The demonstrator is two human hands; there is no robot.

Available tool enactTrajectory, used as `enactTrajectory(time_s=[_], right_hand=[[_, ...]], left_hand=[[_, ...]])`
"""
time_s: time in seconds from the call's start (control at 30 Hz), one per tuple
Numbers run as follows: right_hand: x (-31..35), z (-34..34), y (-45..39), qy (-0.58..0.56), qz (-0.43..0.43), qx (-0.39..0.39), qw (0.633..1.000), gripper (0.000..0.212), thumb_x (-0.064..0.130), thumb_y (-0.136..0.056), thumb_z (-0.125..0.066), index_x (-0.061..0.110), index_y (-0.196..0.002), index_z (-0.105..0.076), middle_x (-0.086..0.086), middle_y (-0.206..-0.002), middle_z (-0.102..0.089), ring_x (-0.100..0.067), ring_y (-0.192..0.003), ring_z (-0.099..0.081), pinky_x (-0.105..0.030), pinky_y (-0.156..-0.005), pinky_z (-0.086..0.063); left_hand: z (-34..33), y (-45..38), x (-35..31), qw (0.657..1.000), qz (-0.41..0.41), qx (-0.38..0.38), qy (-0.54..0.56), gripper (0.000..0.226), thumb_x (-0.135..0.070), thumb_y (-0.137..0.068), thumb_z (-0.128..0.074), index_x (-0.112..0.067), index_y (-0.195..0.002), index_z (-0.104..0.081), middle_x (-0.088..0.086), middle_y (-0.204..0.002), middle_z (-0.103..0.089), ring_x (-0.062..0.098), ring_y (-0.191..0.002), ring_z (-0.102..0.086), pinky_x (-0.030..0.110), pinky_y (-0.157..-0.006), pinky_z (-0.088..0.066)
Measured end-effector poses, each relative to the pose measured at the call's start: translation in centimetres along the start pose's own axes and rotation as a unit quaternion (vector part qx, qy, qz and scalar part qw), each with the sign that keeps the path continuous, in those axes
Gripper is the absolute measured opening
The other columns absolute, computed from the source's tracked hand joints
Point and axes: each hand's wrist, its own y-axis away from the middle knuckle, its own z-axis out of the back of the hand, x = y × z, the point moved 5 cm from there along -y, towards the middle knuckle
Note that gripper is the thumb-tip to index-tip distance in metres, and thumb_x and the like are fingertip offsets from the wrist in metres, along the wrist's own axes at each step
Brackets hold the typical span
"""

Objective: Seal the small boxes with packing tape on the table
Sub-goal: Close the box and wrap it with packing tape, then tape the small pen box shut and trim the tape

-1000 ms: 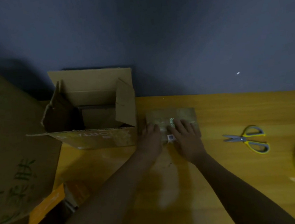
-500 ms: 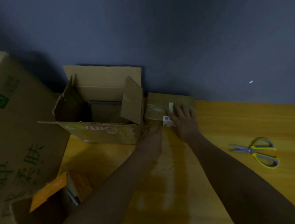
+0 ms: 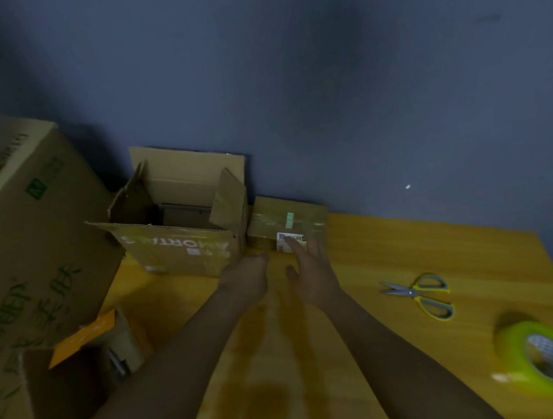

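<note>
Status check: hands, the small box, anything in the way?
Both hands empty: left hand, right hand fingertips at small box. Box taped, against wall. Nothing blocking.

An open cardboard box [image 3: 181, 234] stands at the wooden table's [image 3: 447, 265] far left, against the blue-grey wall [image 3: 321, 66]. Left of the table rises a large printed carton [image 3: 20, 245], with what may be an orange flap [image 3: 83, 336] below. Yellow-handled scissors [image 3: 419, 296] lie on the table's right half.
</note>
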Motion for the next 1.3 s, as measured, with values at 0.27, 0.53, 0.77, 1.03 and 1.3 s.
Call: enactTrajectory(time_s=[0.27,0.53,0.77,1.03,1.3], right_hand=[[5.9,0.5,4.9,-0.051,0.044,0.027,0.997,0.041,0.013,-0.097,-0.048,0.019,-0.138,-0.048,-0.006,-0.159,-0.015,-0.025,-0.147,-0.009,-0.037,-0.114,-0.025],[13.5,-1.8,9.1,-0.099,0.055,0.037,0.993,0.029,0.016,-0.097,-0.052,0.017,-0.126,-0.059,-0.003,-0.145,-0.039,-0.021,-0.136,-0.035,-0.03,-0.109,-0.031],[19.1,-8.0,12.1,-0.149,-0.022,0.081,0.985,0.038,0.026,-0.098,-0.054,0.016,-0.135,-0.052,-0.006,-0.143,-0.045,-0.021,-0.129,-0.046,-0.029,-0.103,-0.04],[20.7,-13.8,14.4,-0.081,-0.132,0.1,0.983,0.034,0.023,-0.102,-0.045,0.01,-0.133,-0.046,-0.013,-0.11,-0.062,-0.03,-0.091,-0.061,-0.041,-0.072,-0.052],[19.8,-13.4,14.1,-0.089,-0.16,0.06,0.981,0.028,0.017,-0.102,-0.041,0.01,-0.125,-0.056,-0.014,-0.113,-0.063,-0.031,-0.099,-0.059,-0.031,-0.068,-0.041]], left_hand=[[2.0,6.5,3.2,0.996,0.076,-0.043,0.011,0.026,-0.016,-0.1,-0.037,-0.011,-0.114,-0.059,0.01,-0.113,-0.062,0.029,-0.104,-0.059,0.033,-0.077,-0.045],[3.1,13.1,10.2,0.994,0.07,-0.064,0.062,0.036,-0.014,-0.1,-0.038,-0.022,-0.133,-0.051,0.007,-0.124,-0.061,0.028,-0.112,-0.057,0.041,-0.093,-0.045],[2.2,18.4,17.1,0.993,0.058,-0.07,0.069,0.038,-0.011,-0.099,-0.04,-0.019,-0.135,-0.051,0.007,-0.122,-0.06,0.025,-0.098,-0.061,0.044,-0.077,-0.056],[-0.7,21.7,20.6,0.995,0.075,-0.053,0.03,0.043,-0.023,-0.102,-0.041,-0.019,-0.145,-0.037,0.008,-0.154,-0.023,0.029,-0.144,-0.014,0.045,-0.116,-0.023],[-1.8,22.4,22.0,0.994,0.104,-0.041,0.021,0.057,-0.03,-0.101,-0.04,-0.019,-0.152,-0.015,0.011,-0.16,0.008,0.03,-0.147,0.013,0.049,-0.119,-0.003]])
